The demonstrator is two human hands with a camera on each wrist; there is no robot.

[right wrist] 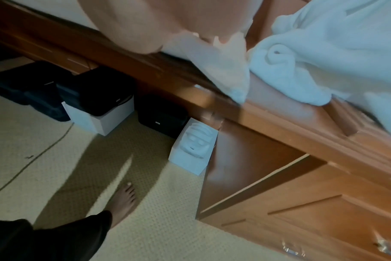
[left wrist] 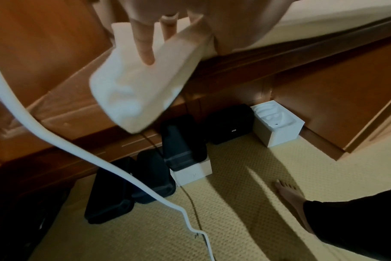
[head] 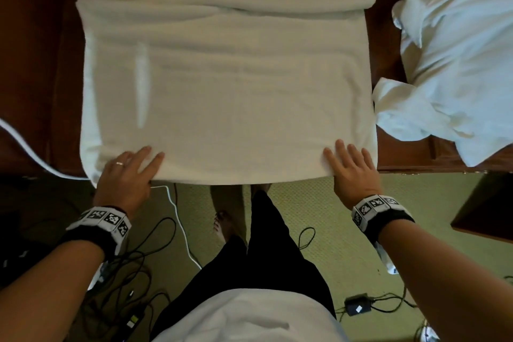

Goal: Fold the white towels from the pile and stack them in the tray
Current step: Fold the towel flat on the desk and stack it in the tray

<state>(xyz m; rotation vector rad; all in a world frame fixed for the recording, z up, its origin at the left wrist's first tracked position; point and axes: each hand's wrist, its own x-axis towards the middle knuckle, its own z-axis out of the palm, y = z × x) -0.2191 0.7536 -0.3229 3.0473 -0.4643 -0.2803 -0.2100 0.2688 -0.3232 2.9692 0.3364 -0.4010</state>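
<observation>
White terry cloth is pressed at its near edge by both hands. Left hand (head: 126,172): laid on the near-left corner of the folded white towel (head: 230,91), fingers straight and spread, a ring worn on one finger; in the left wrist view the fingers (left wrist: 144,44) are seen resting flat on the cloth where it overhangs the edge. Right hand (head: 352,169): laid flat on the near-right corner, fingers straight and slightly fanned, nothing gripped. Black wristbands with black-and-white square markers (head: 374,204) are worn on both wrists.

Folded white towel: spread across the dark wooden tabletop (head: 402,158), near edge hanging slightly past the front, several layers ridged along the far side.

Pile of loose white towels (head: 455,64): heaped on the tabletop to the right, one crumpled corner just beside the folded towel's right edge.

Thick white cable (head: 25,144): draped over the tabletop at left and trailed down to the floor.

Floor: pale patterned carpet (head: 333,244), thin black cords (head: 144,253) tangled at left, a small black adapter (head: 356,304) at right. Black cases (left wrist: 183,146) and white cardboard boxes (left wrist: 279,123) are stored under the tabletop. Person's bare foot (right wrist: 123,197) and black trousers (head: 263,258) are seen below.
</observation>
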